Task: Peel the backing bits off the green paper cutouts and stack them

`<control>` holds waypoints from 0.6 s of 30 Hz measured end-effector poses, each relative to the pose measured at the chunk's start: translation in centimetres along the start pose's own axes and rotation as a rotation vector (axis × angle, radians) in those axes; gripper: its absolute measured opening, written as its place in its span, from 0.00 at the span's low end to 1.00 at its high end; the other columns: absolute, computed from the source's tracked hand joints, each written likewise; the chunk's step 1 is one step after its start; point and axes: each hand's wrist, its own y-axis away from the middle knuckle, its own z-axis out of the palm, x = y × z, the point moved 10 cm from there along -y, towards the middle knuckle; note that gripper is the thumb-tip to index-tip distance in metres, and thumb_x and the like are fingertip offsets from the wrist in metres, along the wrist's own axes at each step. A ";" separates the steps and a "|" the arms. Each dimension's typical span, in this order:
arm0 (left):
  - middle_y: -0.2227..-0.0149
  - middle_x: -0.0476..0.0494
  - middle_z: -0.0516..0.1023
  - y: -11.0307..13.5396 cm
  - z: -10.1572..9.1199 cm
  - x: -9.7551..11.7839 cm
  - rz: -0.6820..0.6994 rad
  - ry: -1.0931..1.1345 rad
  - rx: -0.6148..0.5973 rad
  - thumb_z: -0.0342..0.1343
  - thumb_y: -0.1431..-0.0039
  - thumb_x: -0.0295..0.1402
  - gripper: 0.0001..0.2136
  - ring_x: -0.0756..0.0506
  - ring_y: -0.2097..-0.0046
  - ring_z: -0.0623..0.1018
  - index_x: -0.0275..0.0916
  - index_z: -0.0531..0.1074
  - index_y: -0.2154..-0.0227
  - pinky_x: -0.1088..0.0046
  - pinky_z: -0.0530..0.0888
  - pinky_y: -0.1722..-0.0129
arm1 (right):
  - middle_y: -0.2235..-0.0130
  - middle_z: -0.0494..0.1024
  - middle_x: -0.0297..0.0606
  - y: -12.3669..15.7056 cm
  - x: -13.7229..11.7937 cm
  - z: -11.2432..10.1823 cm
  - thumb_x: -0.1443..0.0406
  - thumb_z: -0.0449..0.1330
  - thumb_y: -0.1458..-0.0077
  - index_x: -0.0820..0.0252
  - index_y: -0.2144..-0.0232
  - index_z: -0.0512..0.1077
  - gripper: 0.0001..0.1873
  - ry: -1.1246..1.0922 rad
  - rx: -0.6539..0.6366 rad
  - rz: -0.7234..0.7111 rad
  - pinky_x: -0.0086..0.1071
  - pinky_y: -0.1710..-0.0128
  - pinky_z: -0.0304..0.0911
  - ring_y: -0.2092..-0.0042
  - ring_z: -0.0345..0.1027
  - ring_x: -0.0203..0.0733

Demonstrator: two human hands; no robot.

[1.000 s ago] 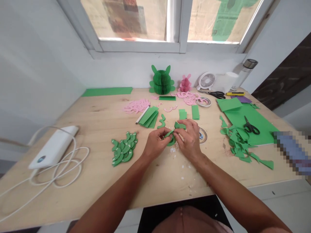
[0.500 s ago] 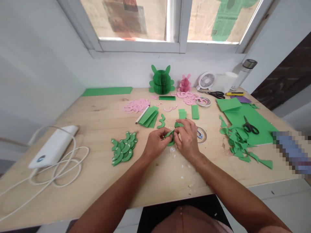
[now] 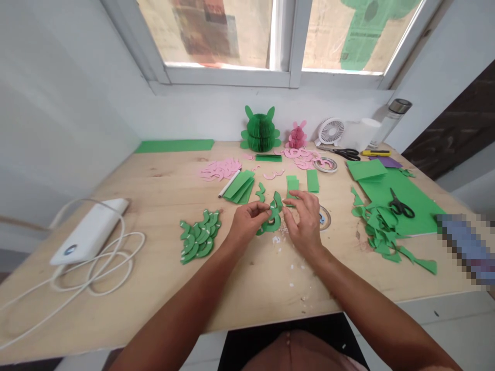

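Observation:
My left hand pinches a curved green paper cut-out just above the wooden table. My right hand is close beside it on the right, fingers bent, fingertips touching the same cut-out near its top. Small white paper bits lie on the table under and in front of my hands. A pile of similar green curved pieces lies to the left of my left hand.
A white power bank with a coiled cable sits at the left. Green paper scraps, a green sheet and black scissors lie at the right. Tape rolls, pink cut-outs, green and pink honeycomb paper figures, a small fan stand behind.
The cut-out, earlier folded tight between both hands, now shows as an open curved shape. My hands have drawn slightly apart and the camera has shifted a little.

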 end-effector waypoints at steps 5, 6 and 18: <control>0.79 0.49 0.72 -0.4 0.1 -0.5 -0.041 0.068 -0.028 0.63 0.63 0.37 0.11 0.52 0.78 0.70 0.36 0.72 0.77 0.78 0.62 0.79 | 0.65 0.73 0.39 0.4 3.0 1.8 0.63 0.54 0.47 0.59 0.65 0.69 0.08 -0.288 -0.118 0.294 0.38 0.58 0.60 0.60 0.66 0.44; 0.79 0.49 0.73 -0.5 0.1 -0.5 -0.044 0.070 -0.034 0.63 0.63 0.37 0.11 0.52 0.78 0.70 0.35 0.72 0.77 0.78 0.62 0.79 | 0.68 0.73 0.37 0.7 3.5 2.7 0.62 0.54 0.48 0.59 0.68 0.69 0.07 -0.369 -0.180 0.364 0.36 0.61 0.61 0.64 0.66 0.42; 0.80 0.51 0.71 -0.2 0.5 -0.6 -0.048 0.067 -0.054 0.63 0.63 0.36 0.10 0.54 0.79 0.66 0.36 0.73 0.76 0.78 0.60 0.80 | 0.82 0.56 0.25 2.5 5.0 6.1 0.61 0.59 0.56 0.58 0.83 0.59 0.13 -0.712 -0.336 0.690 0.27 0.80 0.45 0.80 0.49 0.30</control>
